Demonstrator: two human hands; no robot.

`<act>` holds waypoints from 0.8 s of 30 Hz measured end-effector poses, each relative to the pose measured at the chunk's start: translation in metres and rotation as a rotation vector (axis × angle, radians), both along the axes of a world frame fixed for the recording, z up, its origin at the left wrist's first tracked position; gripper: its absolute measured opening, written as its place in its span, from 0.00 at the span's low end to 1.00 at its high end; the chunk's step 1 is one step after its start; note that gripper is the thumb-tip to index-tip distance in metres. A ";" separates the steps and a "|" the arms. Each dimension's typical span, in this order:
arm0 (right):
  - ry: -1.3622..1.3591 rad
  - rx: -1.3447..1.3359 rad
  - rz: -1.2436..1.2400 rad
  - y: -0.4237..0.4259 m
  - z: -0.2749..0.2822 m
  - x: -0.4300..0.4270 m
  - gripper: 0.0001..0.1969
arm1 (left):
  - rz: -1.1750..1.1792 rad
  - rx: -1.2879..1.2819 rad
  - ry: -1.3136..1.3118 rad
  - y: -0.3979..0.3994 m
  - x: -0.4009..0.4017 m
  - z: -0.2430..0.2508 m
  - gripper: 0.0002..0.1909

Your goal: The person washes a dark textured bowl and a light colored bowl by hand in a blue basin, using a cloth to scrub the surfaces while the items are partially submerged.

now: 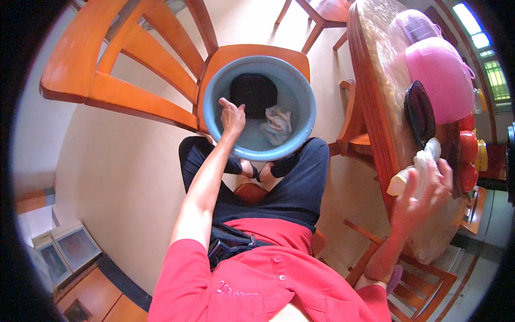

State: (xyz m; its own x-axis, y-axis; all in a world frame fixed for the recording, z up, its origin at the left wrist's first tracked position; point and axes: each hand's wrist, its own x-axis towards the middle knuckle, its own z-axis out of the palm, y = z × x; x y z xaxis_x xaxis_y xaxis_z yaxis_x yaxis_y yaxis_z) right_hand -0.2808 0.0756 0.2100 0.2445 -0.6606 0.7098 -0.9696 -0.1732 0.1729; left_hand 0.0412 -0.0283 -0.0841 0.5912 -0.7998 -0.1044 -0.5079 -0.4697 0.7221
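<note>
A blue plastic basin point(260, 155) with water in it stands on the seat of a wooden chair point(297, 54) before my knees. My left hand point(233, 116) is over the basin's left side, fingers apart, with nothing seen in it. Inside the basin lie a black rounded item point(253, 94) and a crumpled pale cloth point(277, 125). Out to the right, my right hand point(428, 189) is at a table, against a white bundle point(425, 161), perhaps cloth or plastic; its grip is partly hidden. A dark oval object point(419, 112) touches the bundle's far end.
The wooden table point(372, 108) with a patterned cover curves along my right. On it are a pink mesh food cover point(440, 80), a paler mesh cover point(418, 26) and red-lidded containers point(468, 151). Another wooden chair point(350, 120) stands by the table's near edge.
</note>
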 end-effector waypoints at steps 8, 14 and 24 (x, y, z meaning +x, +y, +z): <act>-0.341 0.884 0.557 -0.060 -0.164 0.133 0.15 | -0.109 0.142 -0.235 0.003 0.012 0.008 0.20; -0.037 1.205 0.247 -0.097 -0.248 0.170 0.25 | -0.075 -0.230 -0.198 0.024 0.013 0.015 0.17; -0.600 1.334 0.199 -0.135 -0.278 0.142 0.22 | -0.042 -0.171 0.186 0.035 0.000 0.018 0.30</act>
State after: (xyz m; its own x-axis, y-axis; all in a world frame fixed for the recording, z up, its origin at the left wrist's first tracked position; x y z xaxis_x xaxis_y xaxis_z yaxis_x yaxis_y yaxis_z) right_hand -0.1385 -0.0591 -0.0684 0.3030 -0.8836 -0.3569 -0.7786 -0.0136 -0.6273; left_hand 0.0415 0.0068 -0.0658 0.5400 -0.8388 -0.0696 -0.3752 -0.3139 0.8722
